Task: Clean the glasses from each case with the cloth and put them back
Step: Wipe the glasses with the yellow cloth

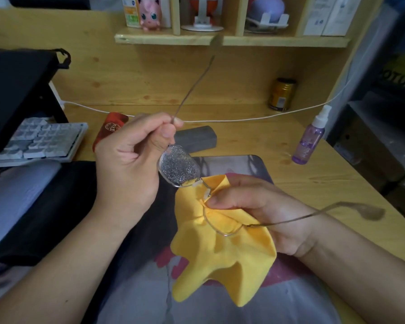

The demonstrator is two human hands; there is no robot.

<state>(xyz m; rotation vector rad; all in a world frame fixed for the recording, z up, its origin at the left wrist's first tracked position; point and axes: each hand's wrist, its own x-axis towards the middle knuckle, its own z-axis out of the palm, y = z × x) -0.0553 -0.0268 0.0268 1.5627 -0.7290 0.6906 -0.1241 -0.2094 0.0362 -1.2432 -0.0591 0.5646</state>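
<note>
left hand (129,157) pinches the wire-rimmed glasses (179,168) at the temple hinge; right hand (255,206) pinches one lens through the yellow cloth (222,258). rub lightly, supporting the thin frame.

Dim, bluish indoor light; soft shadows; wide-angle bending at edges; shelf (232,39) slightly blurred.

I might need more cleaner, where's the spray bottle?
In the head view, the purple spray bottle stands upright on the desk's right side, right of the grey case.
</note>
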